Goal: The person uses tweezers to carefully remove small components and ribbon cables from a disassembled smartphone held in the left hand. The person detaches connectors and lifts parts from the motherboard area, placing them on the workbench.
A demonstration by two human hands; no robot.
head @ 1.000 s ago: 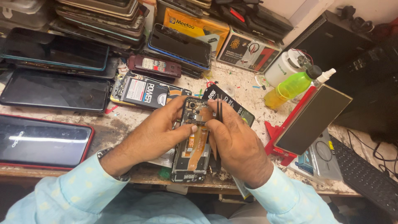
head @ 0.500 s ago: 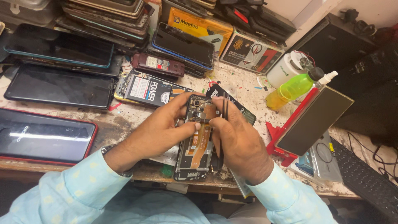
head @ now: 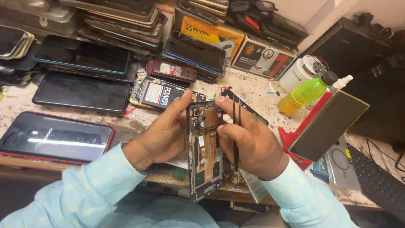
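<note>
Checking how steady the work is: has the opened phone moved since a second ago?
Yes. The opened phone has tipped from lying flat to standing more on edge, and sits slightly nearer the battery on the bench.

Warm indoor light is coming from above, fairly even. Glare is streaking across the red-edged phone (head: 55,137) on my left, and fainter reflections are showing on the dark screens behind it. My hands are casting soft shadow onto the bench (head: 139,122). The centre is staying sharp; corners are bending and softening from the wide lens, and the upper right is going dim.
</note>
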